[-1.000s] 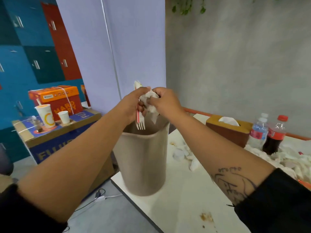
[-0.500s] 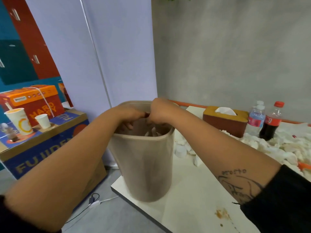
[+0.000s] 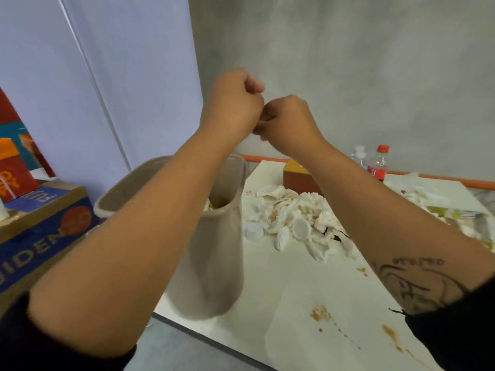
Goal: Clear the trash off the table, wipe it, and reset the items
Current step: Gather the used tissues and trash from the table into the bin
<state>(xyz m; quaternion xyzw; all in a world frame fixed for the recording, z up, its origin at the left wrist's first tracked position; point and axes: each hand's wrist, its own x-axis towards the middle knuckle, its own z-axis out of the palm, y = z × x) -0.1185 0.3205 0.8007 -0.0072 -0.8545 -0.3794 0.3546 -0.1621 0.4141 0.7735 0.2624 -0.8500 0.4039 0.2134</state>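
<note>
Fingers clenched: left hand [image 3: 235,103], right hand [image 3: 290,123], knuckles touching, above trash bin [image 3: 214,263].

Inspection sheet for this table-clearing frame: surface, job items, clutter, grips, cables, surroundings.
Surface: white table, brown sauce stains near front edge.
Job's things: beige bin at table's left edge, trash inside; tissue box, cola bottle, water bottle at back.
Clutter: crumpled tissues and plastic lids heaped beside bin.
Grips: left hand and right hand curled, touching, above bin; nothing seen in them.
Cables: nothing seen.
Surroundings: cardboard boxes left, grey wall.
</note>
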